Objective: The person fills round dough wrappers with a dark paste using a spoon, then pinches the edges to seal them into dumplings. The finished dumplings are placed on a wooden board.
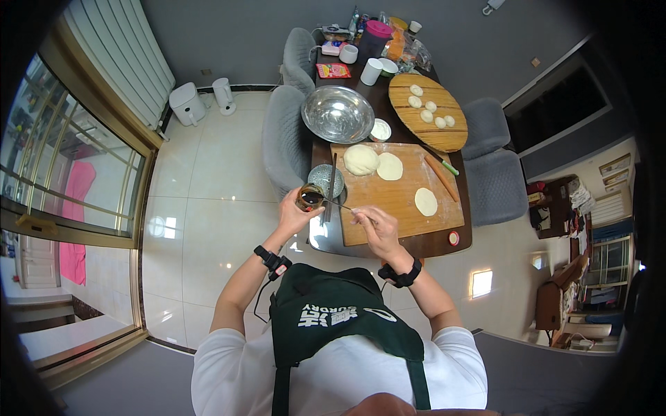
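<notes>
My left hand [292, 218] holds a glass jar [303, 204] with dark contents, tilted at the table's near left edge. In my right hand [380, 231] is a thin metal spoon [338, 204], its far end at the jar's mouth. Just beyond the jar sits a patterned bowl [322, 176], with dark chopsticks [333, 171] lying beside the board. On the wooden board [385, 218] rest a dough ball [361, 160], a flat dough round [390, 167] touching or close to it, and another dough round [426, 202]. A rolling pin [442, 179] and a green-handled knife [448, 167] lie at right.
Beyond the board stand a steel basin [337, 112] and a small tub of white contents [381, 129]. A round slatted board [408, 122] carries several dough pieces. A jar lid [453, 238] lies near right. Cups, a pink-lidded pitcher [372, 41] and bags crowd the far end. Grey chairs [283, 140] flank the table.
</notes>
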### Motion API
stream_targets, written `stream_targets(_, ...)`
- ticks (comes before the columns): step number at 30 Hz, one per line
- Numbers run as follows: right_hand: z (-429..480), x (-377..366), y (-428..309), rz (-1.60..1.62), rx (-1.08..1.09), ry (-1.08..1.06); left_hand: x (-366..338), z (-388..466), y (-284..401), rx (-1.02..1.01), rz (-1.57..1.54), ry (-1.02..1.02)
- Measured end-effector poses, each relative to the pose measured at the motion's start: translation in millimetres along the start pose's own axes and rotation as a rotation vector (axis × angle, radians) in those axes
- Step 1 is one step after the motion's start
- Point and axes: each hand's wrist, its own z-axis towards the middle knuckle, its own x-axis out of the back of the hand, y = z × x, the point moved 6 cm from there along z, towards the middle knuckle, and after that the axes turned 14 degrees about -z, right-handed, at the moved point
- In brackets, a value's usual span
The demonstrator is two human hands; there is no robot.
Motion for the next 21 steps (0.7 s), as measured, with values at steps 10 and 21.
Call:
stream_targets(10,2.1,-5.6,9.6,0.009,-0.056,-0.004,0.5,5.5,-1.3,-0.015,0.013,-0.006)
stream_targets(21,-20.0,-45.5,108.9,0.727,-0.792,0.204,-0.7,12.8,-13.5,0.047,-0.045,0.012)
